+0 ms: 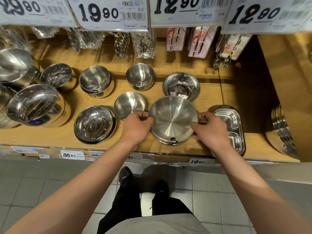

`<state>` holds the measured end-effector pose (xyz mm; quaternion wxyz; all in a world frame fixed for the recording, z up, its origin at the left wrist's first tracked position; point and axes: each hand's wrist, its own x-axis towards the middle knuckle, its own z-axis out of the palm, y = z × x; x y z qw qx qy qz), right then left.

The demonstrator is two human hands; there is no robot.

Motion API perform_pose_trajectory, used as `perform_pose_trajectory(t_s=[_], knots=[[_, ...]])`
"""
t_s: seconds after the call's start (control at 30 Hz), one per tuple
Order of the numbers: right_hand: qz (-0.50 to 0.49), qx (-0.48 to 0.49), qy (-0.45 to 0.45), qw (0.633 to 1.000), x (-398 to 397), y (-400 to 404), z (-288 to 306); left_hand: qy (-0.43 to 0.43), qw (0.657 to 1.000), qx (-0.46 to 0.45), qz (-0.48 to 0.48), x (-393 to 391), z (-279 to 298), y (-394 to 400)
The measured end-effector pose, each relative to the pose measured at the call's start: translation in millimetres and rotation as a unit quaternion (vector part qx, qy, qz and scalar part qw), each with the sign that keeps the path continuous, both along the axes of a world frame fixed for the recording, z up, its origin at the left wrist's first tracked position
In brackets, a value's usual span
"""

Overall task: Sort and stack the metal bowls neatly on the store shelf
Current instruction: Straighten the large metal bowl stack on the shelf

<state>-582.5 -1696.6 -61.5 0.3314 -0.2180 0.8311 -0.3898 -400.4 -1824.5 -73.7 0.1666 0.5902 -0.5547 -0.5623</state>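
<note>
Bowls of polished steel stand mouth-up across a wooden shelf (211,146), and none of them has a long axis to speak of. At the far left a tall stack (16,66) leans toward the viewer, and nearer sits a second tilted stack (35,105) with a dark label. Behind it stands a small shiny bowl (56,75). Moving right, a nested pair (96,81) sits far back, with a wide mirror-finish bowl (95,124) near the front edge. A brushed small bowl (130,103) stands just beside the left hand (136,127), and a deeper single bowl (140,76) stands behind it.

The left hand grips the left rim of the large brushed bowl (172,117), thumb over the edge and fingers curled beneath. The right hand (209,129) grips the opposite rim the same way. This bowl is upright, near the front of the shelf, right of centre, over more bowls nested beneath it. A patterned bowl (181,86) sits just behind it, partly hidden by its far rim.

Right of the right hand lies a divided steel tray (233,125), close to the wrist. Further right a stack on its side (282,132) leans against the shelf wall. Bare wood shows between the bowl rows and along the front lip. Price tags (72,155) line that lip, and packaged utensils (143,43) hang overhead.
</note>
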Motion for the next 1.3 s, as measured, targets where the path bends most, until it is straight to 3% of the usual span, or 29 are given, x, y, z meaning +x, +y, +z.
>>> perform_pose_trajectory(t_s=[0.33, 0.8, 1.0, 1.13, 1.3], knots=[[0.008, -0.016, 0.013, 1.0, 9, 9, 7, -0.049, 0.994, -0.069, -0.069, -3, 7, -3], [0.04, 0.042, 0.128, 0.99, 19, 12, 10, -0.104, 0.975, -0.14, -0.137, -5, 19, -8], [0.051, 0.041, 0.135, 0.989, 16, 14, 10, -0.086, 0.983, -0.09, -0.132, -5, 22, -6], [0.064, 0.052, 0.129, 0.988, 14, 11, 12, -0.114, 0.977, -0.117, -0.137, -4, 17, -1], [0.059, 0.074, 0.116, 0.989, 11, 11, 11, -0.073, 0.987, -0.085, -0.116, 2, 11, 7]])
